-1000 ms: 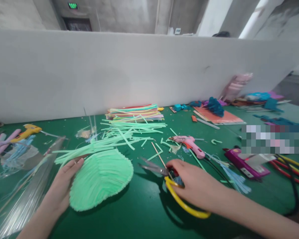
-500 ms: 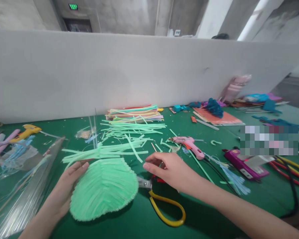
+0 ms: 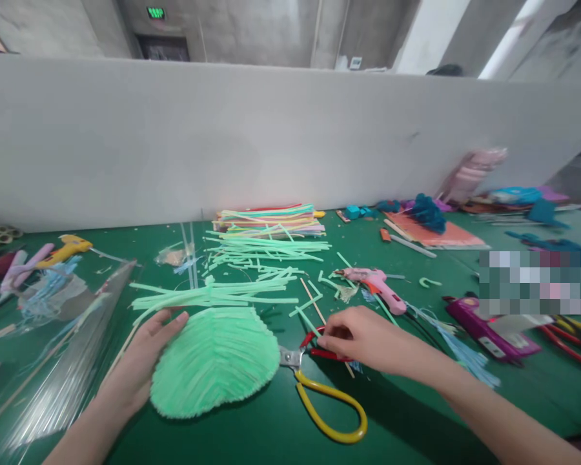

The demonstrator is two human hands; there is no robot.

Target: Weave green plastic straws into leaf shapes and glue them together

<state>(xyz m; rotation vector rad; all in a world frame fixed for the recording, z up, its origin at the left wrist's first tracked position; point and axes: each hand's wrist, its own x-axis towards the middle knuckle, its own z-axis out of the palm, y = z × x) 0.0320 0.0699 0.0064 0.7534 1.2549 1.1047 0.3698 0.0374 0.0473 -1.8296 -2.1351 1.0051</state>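
A mint-green leaf-shaped piece [image 3: 215, 361] made of glued strips lies on the green table [image 3: 252, 439]. My left hand [image 3: 142, 365] holds its left edge, thumb on top. Scissors [image 3: 319, 387] with one yellow and one red loop handle lie just right of the leaf, blades touching its edge. My right hand [image 3: 368, 339] has its fingertips bunched where a thin wooden stick [image 3: 312, 300] crosses the red handle. Whether they grip the stick or the handle is hidden.
Loose green strips [image 3: 223, 294] and a stack of coloured strips [image 3: 271, 219] lie behind the leaf. A pink glue gun [image 3: 377, 287] sits to the right, a yellow one [image 3: 68, 248] far left. Clear plastic wrap [image 3: 53, 361] covers the left. A white partition [image 3: 271, 135] backs the table.
My right hand let go of the scissors, which now lie beside the leaf, reached forward, then drew back to the stick and red handle. My left hand stayed on the leaf.
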